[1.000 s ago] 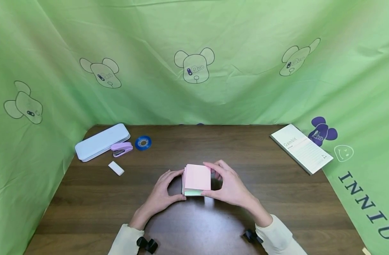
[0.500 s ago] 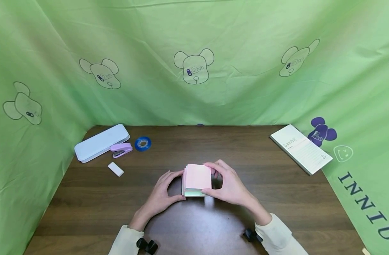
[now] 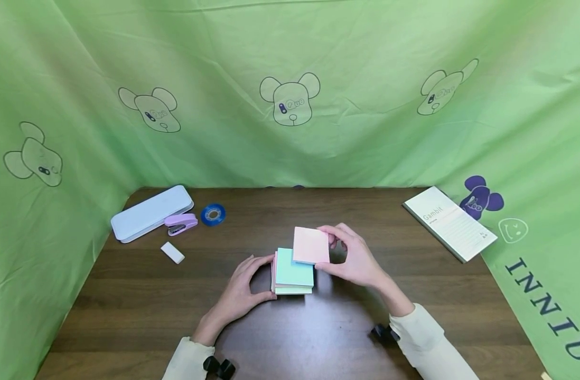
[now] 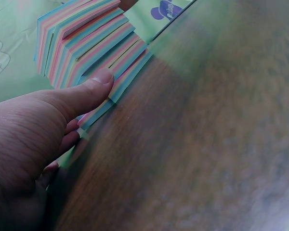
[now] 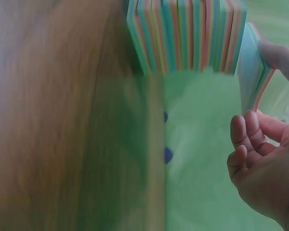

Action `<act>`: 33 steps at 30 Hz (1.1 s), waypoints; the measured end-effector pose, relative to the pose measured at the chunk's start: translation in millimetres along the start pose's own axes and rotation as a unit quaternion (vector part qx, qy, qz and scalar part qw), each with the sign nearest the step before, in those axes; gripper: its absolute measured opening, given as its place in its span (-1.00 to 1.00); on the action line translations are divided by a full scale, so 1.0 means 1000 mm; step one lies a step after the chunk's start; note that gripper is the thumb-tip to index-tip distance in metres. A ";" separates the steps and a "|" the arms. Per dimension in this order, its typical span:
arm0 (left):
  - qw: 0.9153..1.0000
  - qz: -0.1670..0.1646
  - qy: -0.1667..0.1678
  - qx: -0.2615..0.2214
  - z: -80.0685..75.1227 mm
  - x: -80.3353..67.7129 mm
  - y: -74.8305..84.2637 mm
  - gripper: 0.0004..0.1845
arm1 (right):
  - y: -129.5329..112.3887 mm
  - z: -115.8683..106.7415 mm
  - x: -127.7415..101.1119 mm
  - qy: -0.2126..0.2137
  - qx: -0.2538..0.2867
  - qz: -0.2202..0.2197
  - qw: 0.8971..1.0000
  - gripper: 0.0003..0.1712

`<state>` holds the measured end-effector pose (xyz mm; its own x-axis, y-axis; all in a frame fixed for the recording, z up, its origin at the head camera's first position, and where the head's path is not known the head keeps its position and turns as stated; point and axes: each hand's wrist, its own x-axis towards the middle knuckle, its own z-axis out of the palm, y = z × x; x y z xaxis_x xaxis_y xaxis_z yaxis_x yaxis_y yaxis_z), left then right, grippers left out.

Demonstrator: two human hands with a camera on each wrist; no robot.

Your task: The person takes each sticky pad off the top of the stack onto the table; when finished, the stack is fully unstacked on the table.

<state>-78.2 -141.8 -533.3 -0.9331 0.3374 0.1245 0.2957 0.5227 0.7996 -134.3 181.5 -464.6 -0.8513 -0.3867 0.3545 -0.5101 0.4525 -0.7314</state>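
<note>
A thick block of coloured sticky notes (image 3: 293, 274) sits mid-table, its top sheet now light blue; its striped edges fill the left wrist view (image 4: 89, 45) and the right wrist view (image 5: 185, 33). My left hand (image 3: 244, 287) holds the block's left side, thumb (image 4: 84, 91) pressed on its edge. My right hand (image 3: 358, 258) pinches a thin pink-topped pad (image 3: 311, 245) lifted off the block, above and to its right; this pad (image 5: 253, 72) shows sideways in the right wrist view.
On the dark wooden table (image 3: 290, 338) at the back left lie a pale blue case (image 3: 151, 211), a purple stapler (image 3: 180, 223), a blue tape roll (image 3: 213, 214) and a white eraser (image 3: 172, 252). A white booklet (image 3: 449, 221) lies back right. Green cloth (image 3: 290, 95) walls the table.
My right hand has lifted the pink top pad off the block and moved it up and to the right, uncovering a light blue sheet. The left hand has stayed on the block.
</note>
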 end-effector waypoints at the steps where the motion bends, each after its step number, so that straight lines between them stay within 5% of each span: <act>1: 1.000 0.000 0.000 0.001 0.000 0.000 0.000 -0.02 | 0.004 -0.002 0.002 0.002 -0.002 0.000 1.000 -0.17; 8: 1.000 -0.003 -0.003 -0.003 0.001 0.001 -0.001 -0.03 | 0.035 -0.015 0.019 0.016 -0.007 0.027 0.999 -0.20; 18: 1.000 0.003 0.001 0.004 0.001 0.000 -0.003 -0.02 | 0.090 -0.020 0.042 -0.020 -0.058 0.064 0.996 -0.25; 33: 1.000 0.022 0.009 0.013 0.001 0.001 -0.004 -0.01 | 0.106 -0.017 0.064 -0.079 -0.133 0.115 0.981 0.04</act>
<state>-80.0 -142.5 -536.8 -0.9225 0.3468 0.1696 0.3414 0.5279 0.7777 -245.2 218.6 -509.9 -0.9287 -0.3604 0.0868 -0.3382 0.7277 -0.5967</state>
